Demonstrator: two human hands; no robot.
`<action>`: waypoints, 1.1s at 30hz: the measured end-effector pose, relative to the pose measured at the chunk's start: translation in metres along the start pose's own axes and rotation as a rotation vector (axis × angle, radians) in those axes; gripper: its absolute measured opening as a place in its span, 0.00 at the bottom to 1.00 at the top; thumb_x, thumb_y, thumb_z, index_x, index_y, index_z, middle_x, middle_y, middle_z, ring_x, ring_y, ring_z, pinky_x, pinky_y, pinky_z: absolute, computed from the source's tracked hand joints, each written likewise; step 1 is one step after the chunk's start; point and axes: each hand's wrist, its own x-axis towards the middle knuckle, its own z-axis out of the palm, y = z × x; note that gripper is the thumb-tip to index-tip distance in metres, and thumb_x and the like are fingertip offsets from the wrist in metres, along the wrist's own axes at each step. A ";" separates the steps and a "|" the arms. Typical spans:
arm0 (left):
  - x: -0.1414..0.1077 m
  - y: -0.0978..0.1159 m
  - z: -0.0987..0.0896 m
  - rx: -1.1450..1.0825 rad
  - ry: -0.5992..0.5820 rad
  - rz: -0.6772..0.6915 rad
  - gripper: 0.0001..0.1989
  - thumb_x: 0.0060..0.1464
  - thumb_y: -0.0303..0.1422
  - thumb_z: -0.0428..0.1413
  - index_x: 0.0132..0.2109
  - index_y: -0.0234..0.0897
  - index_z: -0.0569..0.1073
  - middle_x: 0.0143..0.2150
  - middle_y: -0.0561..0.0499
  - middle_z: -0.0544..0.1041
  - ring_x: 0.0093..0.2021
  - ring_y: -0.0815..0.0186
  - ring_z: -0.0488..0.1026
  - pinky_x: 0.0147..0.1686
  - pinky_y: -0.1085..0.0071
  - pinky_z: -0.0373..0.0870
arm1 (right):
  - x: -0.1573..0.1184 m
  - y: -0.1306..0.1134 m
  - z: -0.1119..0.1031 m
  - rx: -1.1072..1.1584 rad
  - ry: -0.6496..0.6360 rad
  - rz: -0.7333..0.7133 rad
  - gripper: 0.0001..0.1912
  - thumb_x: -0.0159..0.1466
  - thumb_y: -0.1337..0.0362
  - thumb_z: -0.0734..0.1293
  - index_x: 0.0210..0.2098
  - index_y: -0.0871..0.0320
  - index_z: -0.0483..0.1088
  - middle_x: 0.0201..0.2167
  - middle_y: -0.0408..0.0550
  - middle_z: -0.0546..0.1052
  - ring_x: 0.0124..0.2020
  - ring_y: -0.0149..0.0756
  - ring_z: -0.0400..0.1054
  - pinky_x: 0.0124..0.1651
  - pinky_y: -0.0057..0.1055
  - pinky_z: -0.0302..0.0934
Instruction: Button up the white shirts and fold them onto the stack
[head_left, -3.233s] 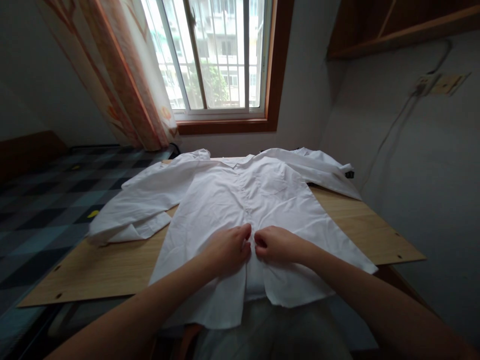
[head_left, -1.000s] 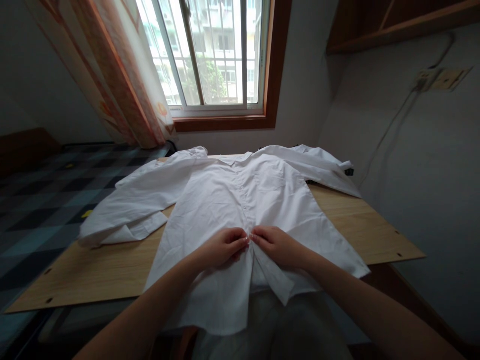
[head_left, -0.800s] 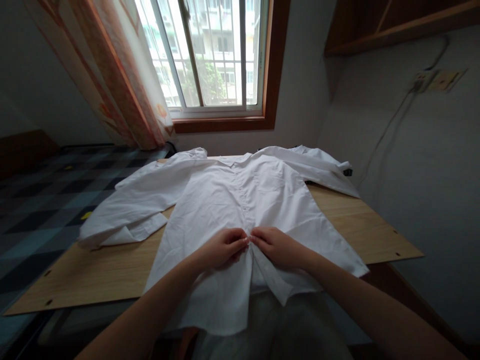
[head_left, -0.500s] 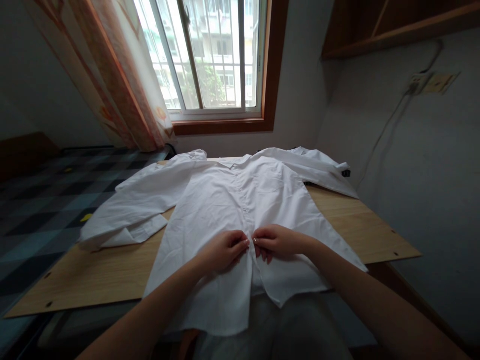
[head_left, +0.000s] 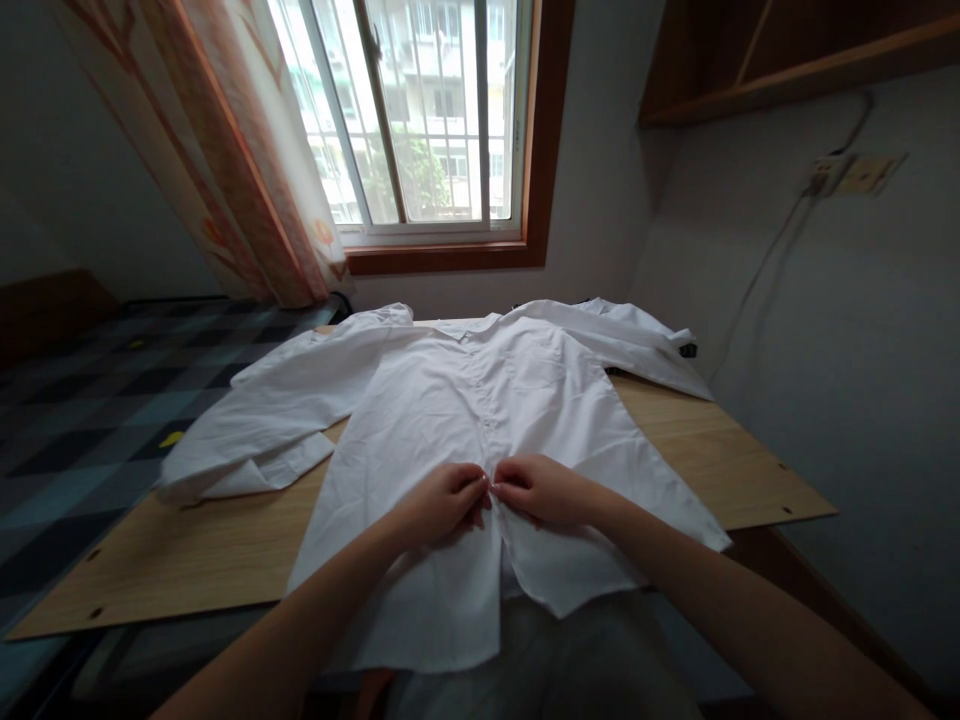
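Note:
A white long-sleeved shirt (head_left: 420, 400) lies spread face up on a wooden board (head_left: 232, 550), its collar toward the window and its hem over the near edge. Both hands meet at the front placket in the lower half. My left hand (head_left: 450, 500) pinches the left front panel's edge. Fingertips of my right hand (head_left: 536, 490) pinch the other edge, nearly touching the left ones. Below the hands the two panels part. Any button between the fingertips is too small to make out.
Left of the board is a bed with a dark checked cover (head_left: 67, 400). A patterned curtain (head_left: 262, 170) hangs beside the window (head_left: 427, 120). On the right wall are a wooden shelf (head_left: 810, 70) and a socket (head_left: 862, 173) with a cable.
Both hands have shifted slightly left together, with the placket edges between them. My right fingers are now tucked in more closely. The view has moved a little.

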 end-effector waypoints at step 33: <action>0.004 -0.005 -0.006 -0.153 -0.083 -0.017 0.23 0.50 0.55 0.56 0.30 0.38 0.64 0.19 0.57 0.70 0.18 0.73 0.66 0.19 0.76 0.61 | -0.002 -0.011 0.026 -0.204 0.370 0.041 0.15 0.69 0.64 0.60 0.25 0.58 0.66 0.25 0.42 0.72 0.29 0.30 0.63 0.32 0.28 0.48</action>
